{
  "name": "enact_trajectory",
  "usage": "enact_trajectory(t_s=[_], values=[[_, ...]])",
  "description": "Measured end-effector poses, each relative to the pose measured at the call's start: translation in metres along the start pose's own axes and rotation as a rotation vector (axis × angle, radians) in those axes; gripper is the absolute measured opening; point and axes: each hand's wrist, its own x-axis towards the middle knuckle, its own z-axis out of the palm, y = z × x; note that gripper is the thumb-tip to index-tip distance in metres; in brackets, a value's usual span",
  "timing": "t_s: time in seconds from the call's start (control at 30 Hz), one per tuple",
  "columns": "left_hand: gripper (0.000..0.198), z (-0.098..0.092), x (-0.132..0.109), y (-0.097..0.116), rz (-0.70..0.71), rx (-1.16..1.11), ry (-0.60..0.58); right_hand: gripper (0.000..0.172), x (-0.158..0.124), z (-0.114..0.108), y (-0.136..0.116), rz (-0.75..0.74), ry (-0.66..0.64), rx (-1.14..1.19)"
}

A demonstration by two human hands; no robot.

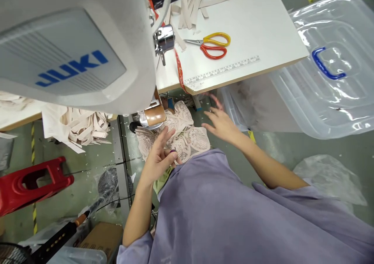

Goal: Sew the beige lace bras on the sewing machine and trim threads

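Note:
Pale pink lace garment pieces (pixel 198 139) lie bunched between my hands, below the arm end of the sewing machine (pixel 87 41). My left hand (pixel 159 155) is at their left edge, index and middle fingers stretched out and the others curled. A small dark purple thing (pixel 173 151) shows beside its thumb; I cannot tell what it is. My right hand (pixel 223 125) is open to the right of the lace, fingers spread and apart from it. Just beyond those fingers is a blurred red strip (pixel 215 100). The machine's metal end (pixel 153 116) partly covers the lace.
On the white table (pixel 263 30) lie scissors (pixel 212 45) with yellow and red handles, near a printed ruler and pale fabric strips (pixel 189 10). More strips (pixel 84 123) hang at left. A clear lidded bin (pixel 336 92) stands right; a red plastic frame (pixel 32 186) is lower left.

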Motion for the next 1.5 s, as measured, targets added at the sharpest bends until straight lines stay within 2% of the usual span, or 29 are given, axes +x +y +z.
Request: enact_trajectory(t_s=[0.03, 0.1, 0.2, 0.27, 0.33, 0.67, 0.93, 1.0, 1.07, 1.13, 1.2, 1.27, 1.33, 1.43, 1.5], values=[[0.071, 0.001, 0.0, 0.0, 0.001, 0.0, -0.001, 0.046, -0.005, 0.002, -0.009, -0.043, -0.046, 0.134], [0.071, 0.002, -0.001, 0.0, 0.0, -0.002, -0.004, 0.046, -0.018, 0.008, -0.036, -0.075, -0.252, 0.515], [0.071, 0.004, -0.002, 0.002, 0.003, 0.003, 0.014, 0.047, -0.036, 0.018, -0.08, 0.012, -0.553, 1.049], [0.07, 0.004, -0.004, 0.005, 0.004, 0.019, 0.029, 0.044, -0.042, 0.022, -0.101, 0.064, -0.613, 1.242], [0.069, 0.004, -0.006, 0.007, 0.004, 0.025, 0.036, 0.04, -0.043, 0.023, -0.113, 0.077, -0.617, 1.333], [0.067, 0.001, -0.007, 0.006, -0.014, -0.009, 0.036, 0.03, -0.035, 0.02, -0.129, 0.109, -0.533, 1.363], [0.064, 0.0, -0.007, 0.006, -0.029, 0.05, 0.06, 0.026, -0.036, 0.021, -0.13, 0.015, -0.536, 1.342], [0.061, 0.002, -0.008, 0.005, -0.045, 0.066, 0.074, 0.025, -0.038, 0.022, -0.131, -0.007, -0.479, 1.313], [0.057, 0.004, -0.008, 0.002, -0.05, 0.088, 0.1, 0.021, -0.041, 0.023, -0.132, -0.059, -0.307, 1.193], [0.051, 0.007, -0.008, -0.003, -0.024, 0.146, 0.161, 0.018, -0.043, 0.025, -0.132, -0.155, -0.075, 1.015], [0.043, 0.011, -0.007, -0.013, 0.046, 0.229, 0.259, 0.019, -0.043, 0.027, -0.132, -0.232, 0.075, 0.893], [0.031, 0.015, -0.006, -0.024, 0.145, 0.295, 0.372, 0.02, -0.043, 0.029, -0.132, -0.228, 0.093, 0.894], [0.024, 0.018, -0.004, -0.033, 0.235, 0.335, 0.478, 0.02, -0.041, 0.032, -0.132, -0.173, 0.054, 0.936], [0.02, 0.021, -0.002, -0.038, 0.3, 0.433, 0.605, 0.021, -0.039, 0.035, -0.129, -0.14, 0.007, 0.948], [0.018, 0.022, -0.002, -0.036, 0.323, 0.495, 0.646, 0.023, -0.039, 0.036, -0.128, -0.146, -0.016, 0.941]])
